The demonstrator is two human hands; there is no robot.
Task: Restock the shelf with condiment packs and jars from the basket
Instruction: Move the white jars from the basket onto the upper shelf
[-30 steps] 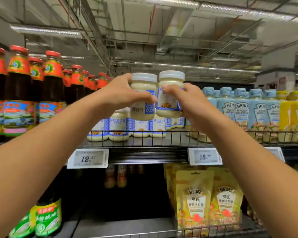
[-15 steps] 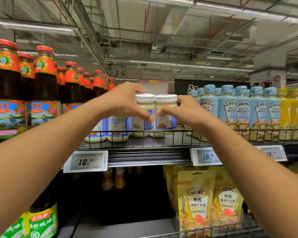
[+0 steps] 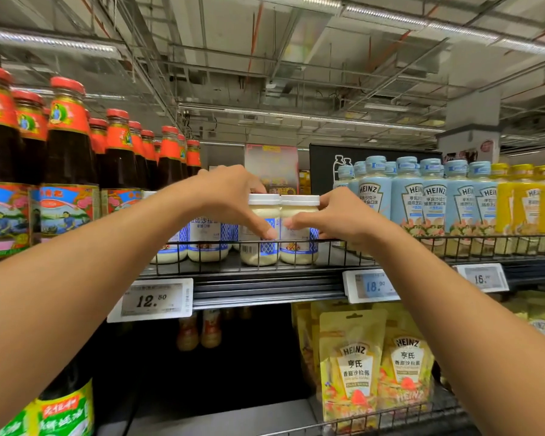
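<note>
Two white-lidded jars of pale dressing stand side by side on the upper wire shelf (image 3: 265, 272), just behind its front rail. My left hand (image 3: 230, 199) grips the left jar (image 3: 261, 247), thumb across its blue label. My right hand (image 3: 331, 215) grips the right jar (image 3: 299, 247) from the right side. Both jar bases seem to rest on the shelf. More jars of the same kind (image 3: 206, 243) stand to the left. The basket is out of sight.
Dark sauce bottles with red caps (image 3: 70, 146) fill the shelf's left part. Blue Heinz bottles (image 3: 406, 196) and yellow ones (image 3: 523, 199) stand at right. Price tags (image 3: 153, 300) hang on the shelf edge. Below are yellow Heinz pouches (image 3: 356, 366) and green-labelled bottles (image 3: 63, 410).
Both hands have lowered the two jars from above the shelf down behind the rail until they stand on the shelf. The view has moved closer.
</note>
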